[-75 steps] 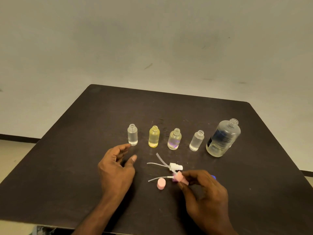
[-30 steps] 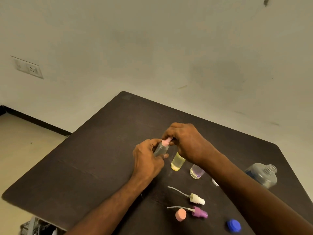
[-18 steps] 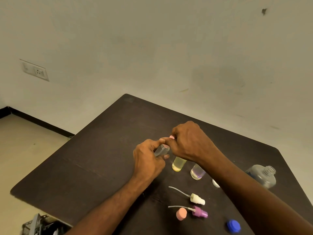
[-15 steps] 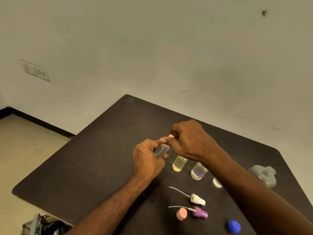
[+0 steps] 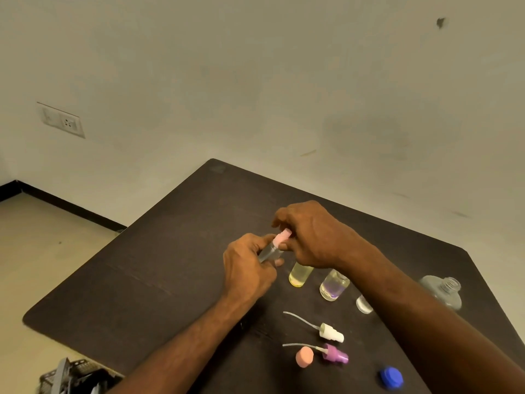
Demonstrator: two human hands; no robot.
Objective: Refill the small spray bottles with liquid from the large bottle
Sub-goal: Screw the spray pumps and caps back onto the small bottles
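Observation:
My left hand [image 5: 247, 268] grips a small clear spray bottle [image 5: 270, 253], tilted to the right above the table. My right hand [image 5: 312, 234] pinches the pink spray head [image 5: 282, 237] sitting on that bottle's neck. Below my right hand stand a yellow-liquid bottle [image 5: 298, 277] and a clear bottle with a purple tint [image 5: 332, 287], both open. Another small clear bottle [image 5: 363, 304] is partly hidden by my right forearm. The large clear bottle [image 5: 443, 291] stands uncapped at the right.
On the dark table [image 5: 170, 265] lie a white spray head with tube [image 5: 331, 332], a purple spray head with tube [image 5: 335, 355], a pink cap [image 5: 304, 356] and a blue cap [image 5: 392, 378]. A dark crate [image 5: 76, 378] sits on the floor at lower left.
My left hand picked up the leftmost clear bottle and my right hand brought the pink spray head onto its neck. In the last half second my right fingers shifted on the pink head.

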